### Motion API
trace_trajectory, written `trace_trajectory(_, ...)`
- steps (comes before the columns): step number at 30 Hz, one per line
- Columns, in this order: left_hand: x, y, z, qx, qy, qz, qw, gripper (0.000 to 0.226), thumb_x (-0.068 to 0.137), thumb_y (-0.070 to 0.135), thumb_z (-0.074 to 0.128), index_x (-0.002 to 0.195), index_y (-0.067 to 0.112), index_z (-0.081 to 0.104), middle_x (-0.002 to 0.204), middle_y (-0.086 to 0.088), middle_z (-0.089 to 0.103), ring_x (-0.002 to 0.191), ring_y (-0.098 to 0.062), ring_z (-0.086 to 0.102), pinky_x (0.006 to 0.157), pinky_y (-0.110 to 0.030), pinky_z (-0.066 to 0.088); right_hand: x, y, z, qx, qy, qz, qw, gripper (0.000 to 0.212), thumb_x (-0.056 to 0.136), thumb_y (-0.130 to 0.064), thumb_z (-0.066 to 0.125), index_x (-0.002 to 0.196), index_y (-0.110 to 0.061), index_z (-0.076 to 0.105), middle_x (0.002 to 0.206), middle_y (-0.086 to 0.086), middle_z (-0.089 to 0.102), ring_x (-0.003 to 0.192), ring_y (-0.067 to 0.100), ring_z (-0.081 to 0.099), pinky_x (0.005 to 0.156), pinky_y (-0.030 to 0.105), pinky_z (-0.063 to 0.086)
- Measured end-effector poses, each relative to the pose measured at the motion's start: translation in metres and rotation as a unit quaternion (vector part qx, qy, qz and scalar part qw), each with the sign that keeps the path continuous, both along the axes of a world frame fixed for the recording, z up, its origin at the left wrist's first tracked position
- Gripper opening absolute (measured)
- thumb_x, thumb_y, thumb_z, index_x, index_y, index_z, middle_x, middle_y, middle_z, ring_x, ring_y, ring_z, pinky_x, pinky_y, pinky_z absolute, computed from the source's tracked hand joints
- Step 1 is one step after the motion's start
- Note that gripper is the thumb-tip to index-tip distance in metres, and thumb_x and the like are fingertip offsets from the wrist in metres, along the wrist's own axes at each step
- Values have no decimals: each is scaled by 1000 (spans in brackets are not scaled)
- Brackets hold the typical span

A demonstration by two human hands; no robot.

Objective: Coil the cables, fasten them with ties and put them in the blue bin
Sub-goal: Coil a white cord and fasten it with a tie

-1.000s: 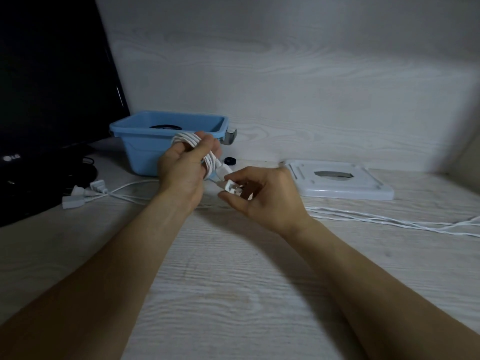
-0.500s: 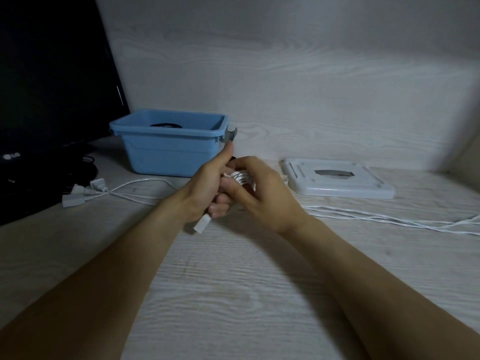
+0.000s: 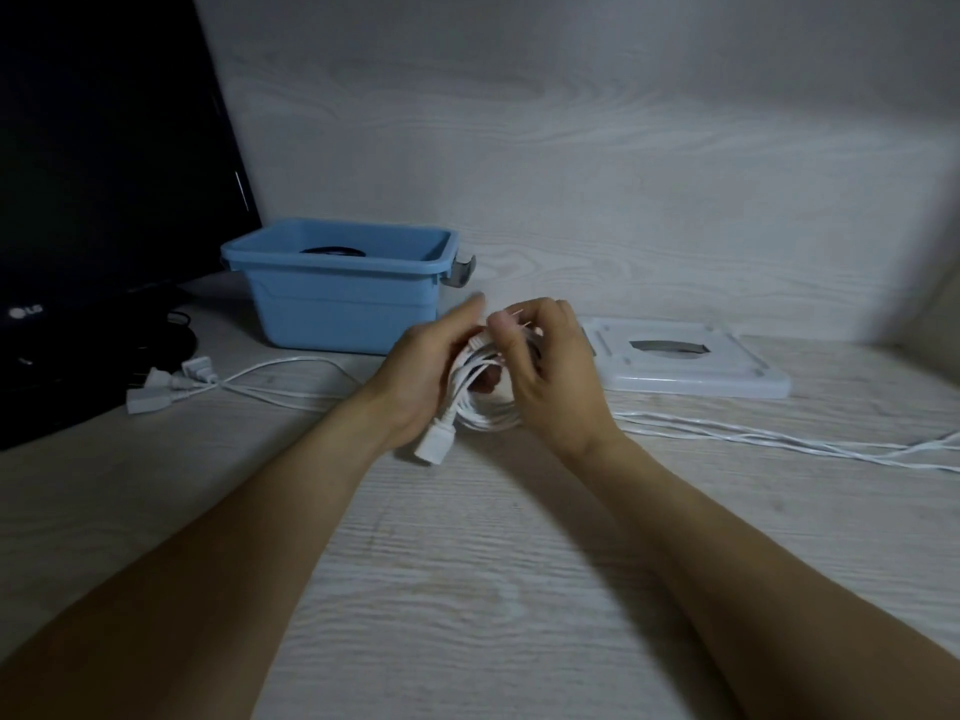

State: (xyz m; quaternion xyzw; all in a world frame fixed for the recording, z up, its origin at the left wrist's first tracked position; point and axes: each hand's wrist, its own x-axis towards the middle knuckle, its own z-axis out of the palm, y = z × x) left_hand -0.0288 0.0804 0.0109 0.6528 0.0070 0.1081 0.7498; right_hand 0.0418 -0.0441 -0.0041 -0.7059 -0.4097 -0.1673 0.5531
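Note:
A coiled white cable is held between both hands above the desk, just in front of the blue bin. My left hand grips the coil's left side, and a white plug hangs below it. My right hand holds the coil's right side, its thumb and forefinger pinching a thin white tie at the top of the coil. Something dark and coiled lies inside the bin.
More loose white cables trail across the desk to the right, and others with plugs lie at the left. A white bin lid rests behind my right hand. A black monitor stands at the left.
The coil came down from in front of the bin to between both hands. My right hand let go of the plug end and now pinches a tie on top of the coil.

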Motion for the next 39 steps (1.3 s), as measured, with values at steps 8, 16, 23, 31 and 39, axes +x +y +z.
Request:
trace_trajectory(8, -4, -17, -5, 132, -8, 52, 990, 14, 96, 9, 58, 87, 3, 66, 73, -9, 67, 66, -14, 64, 68, -25, 54, 13, -5, -2, 86, 159, -46, 982, 35, 102, -40, 50, 84, -13, 63, 75, -3, 64, 71, 8, 60, 68, 22, 46)
trace_trajectory(16, -10, -12, -1, 215, 51, 55, 974, 40, 99, 33, 53, 73, 4, 61, 66, -9, 63, 61, -14, 59, 62, -22, 48, 10, -1, -9, -2, 187, -26, 982, 46, 102, -50, 41, 83, -14, 62, 77, -2, 64, 73, 13, 62, 70, 25, 48)
trace_trajectory(23, -6, -15, -1, -129, 52, -30, 990, 20, 85, 28, 62, 81, 10, 59, 58, 3, 54, 48, -5, 48, 53, -13, 40, 8, -3, -1, 61, 215, -38, 974, 36, 102, -40, 48, 84, -11, 60, 82, 6, 67, 80, 20, 65, 74, 33, 50)
trace_trajectory(31, -2, -6, 8, -211, 44, 43, 976, 42, 102, 37, 41, 65, 18, 41, 44, 6, 29, 39, -7, 28, 44, -16, 23, 11, -13, 5, 85, 428, 257, 862, 36, 93, -11, 63, 127, 3, 61, 98, 14, 66, 84, 22, 64, 74, 32, 55)
trace_trajectory(39, -2, -7, 4, -114, 115, 18, 987, 34, 99, 41, 47, 89, 9, 56, 66, -4, 44, 59, -15, 52, 67, -27, 45, -1, -16, 14, 43, 505, 327, 798, 35, 101, -29, 51, 109, 4, 57, 81, 13, 64, 69, 20, 63, 72, 29, 54)
